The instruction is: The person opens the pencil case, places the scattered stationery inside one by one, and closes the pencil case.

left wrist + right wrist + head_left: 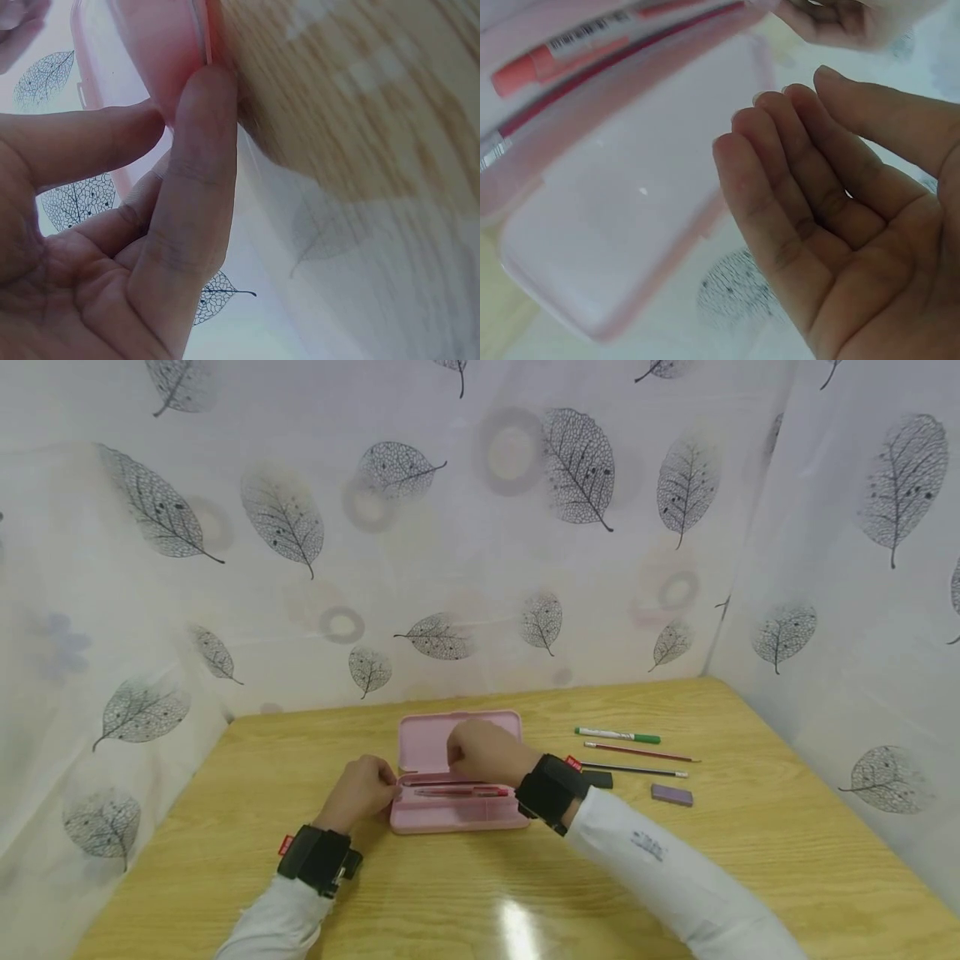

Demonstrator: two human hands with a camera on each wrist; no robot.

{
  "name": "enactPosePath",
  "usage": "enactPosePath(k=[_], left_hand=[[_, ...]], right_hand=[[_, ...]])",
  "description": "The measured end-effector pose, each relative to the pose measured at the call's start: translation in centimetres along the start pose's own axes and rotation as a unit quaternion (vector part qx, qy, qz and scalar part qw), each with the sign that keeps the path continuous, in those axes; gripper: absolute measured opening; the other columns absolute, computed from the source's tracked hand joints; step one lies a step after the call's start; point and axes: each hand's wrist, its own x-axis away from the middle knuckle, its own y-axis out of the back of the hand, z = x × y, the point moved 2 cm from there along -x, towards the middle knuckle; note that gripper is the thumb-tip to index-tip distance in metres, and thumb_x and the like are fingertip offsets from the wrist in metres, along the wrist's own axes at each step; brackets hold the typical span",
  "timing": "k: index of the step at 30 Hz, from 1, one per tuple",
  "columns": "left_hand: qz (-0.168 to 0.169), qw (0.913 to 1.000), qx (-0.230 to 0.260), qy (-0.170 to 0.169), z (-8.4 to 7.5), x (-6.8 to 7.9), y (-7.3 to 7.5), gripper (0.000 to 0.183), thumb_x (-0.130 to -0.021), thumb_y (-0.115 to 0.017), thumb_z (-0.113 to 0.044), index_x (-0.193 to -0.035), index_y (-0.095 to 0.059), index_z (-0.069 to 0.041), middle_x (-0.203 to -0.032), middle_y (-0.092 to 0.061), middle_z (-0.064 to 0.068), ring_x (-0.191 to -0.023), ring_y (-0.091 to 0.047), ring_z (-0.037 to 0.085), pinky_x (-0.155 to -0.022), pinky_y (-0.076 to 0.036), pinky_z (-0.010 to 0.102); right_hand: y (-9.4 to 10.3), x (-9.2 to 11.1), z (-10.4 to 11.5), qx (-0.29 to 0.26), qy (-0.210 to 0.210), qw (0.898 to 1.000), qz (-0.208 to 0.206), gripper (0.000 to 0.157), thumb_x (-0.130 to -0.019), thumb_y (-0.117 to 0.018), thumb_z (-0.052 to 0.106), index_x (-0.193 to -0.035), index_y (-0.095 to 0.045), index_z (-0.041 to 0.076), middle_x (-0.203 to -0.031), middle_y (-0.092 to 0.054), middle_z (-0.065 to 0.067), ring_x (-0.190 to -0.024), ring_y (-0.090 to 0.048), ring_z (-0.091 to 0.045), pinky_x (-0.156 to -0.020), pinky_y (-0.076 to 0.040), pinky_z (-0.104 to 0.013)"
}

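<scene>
An open pink pencil case (438, 818) lies on the table, its lid (420, 745) tipped back toward the curtain. Inside rest a clear pen (461, 792) with red parts and a dark red pencil (630, 58). My left hand (362, 795) is at the case's left end; in the left wrist view its thumb and index finger (202, 112) pinch the pink edge. Over the right part of the lid hovers my right hand (487, 752). Its fingers (742, 165) are loosely bent beside one another, with nothing held in the palm.
Right of the case lie a green-capped marker (618, 736), a red pencil (641, 752), a dark pencil (637, 769), a black block (597, 779) and a purple eraser (671, 795). A leaf-patterned curtain (480, 568) encloses the table's back and sides.
</scene>
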Motion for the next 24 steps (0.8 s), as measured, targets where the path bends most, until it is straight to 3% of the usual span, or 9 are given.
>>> enactPosePath(k=[8, 24], left_hand=[[0.002, 1.0, 0.009, 0.003, -0.1, 0.1, -0.2, 0.01, -0.081, -0.075, -0.006, -0.079, -0.068, 0.001, -0.072, -0.066, 0.011, -0.058, -0.061, 0.016, -0.053, -0.052, 0.033], [-0.001, 0.9999, 0.011, 0.001, -0.1, 0.1, -0.1, 0.01, -0.081, -0.074, -0.006, -0.078, -0.068, 0.001, -0.071, -0.066, 0.011, -0.057, -0.06, 0.017, -0.052, -0.051, 0.032]], right_hand=[[2.8, 2.2, -0.1, -0.018, -0.014, 1.0, -0.017, 0.004, -0.087, -0.072, 0.015, -0.085, -0.074, 0.012, -0.08, -0.071, 0.001, -0.068, -0.061, -0.008, -0.067, -0.056, -0.03], [6.8, 6.1, -2.8, -0.027, -0.06, 0.997, -0.044, 0.005, -0.087, -0.071, 0.01, -0.086, -0.076, 0.008, -0.082, -0.073, -0.002, -0.071, -0.064, -0.011, -0.069, -0.058, -0.035]])
